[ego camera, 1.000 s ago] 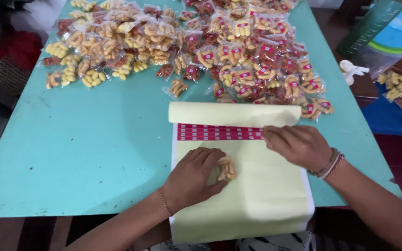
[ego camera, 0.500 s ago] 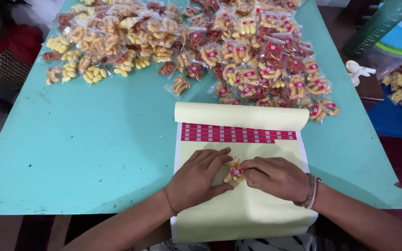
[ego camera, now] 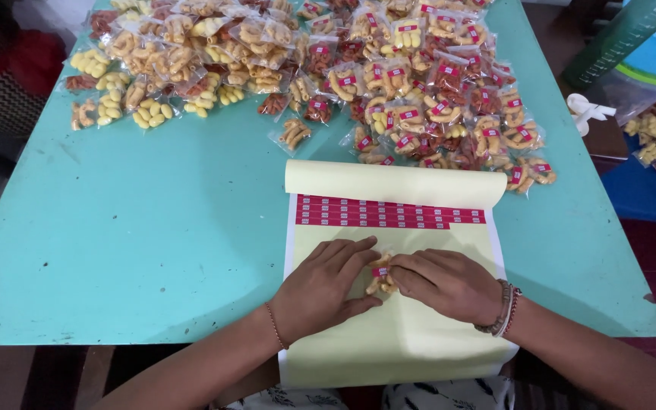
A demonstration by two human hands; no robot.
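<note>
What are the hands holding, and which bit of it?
Both hands, left hand and right hand, pin one small snack packet flat on the yellow sticker sheet. Fingertips press its sides and top, around its red sticker.

right hand [ego camera: 449,285] moved from sticker rows [ego camera: 389,212] onto snack packet [ego camera: 380,278], meeting left hand [ego camera: 324,285]

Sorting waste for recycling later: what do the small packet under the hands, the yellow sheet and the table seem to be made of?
Packet: looks like clear glossy plastic film, since the snacks show through; both hands press on it. Sheet: probably a waxy paper sticker backing, pale yellow and matte, its top end curling into a roll. Table: turquoise, smooth and faintly scuffed; painted wood or laminate, cannot tell which.
</note>
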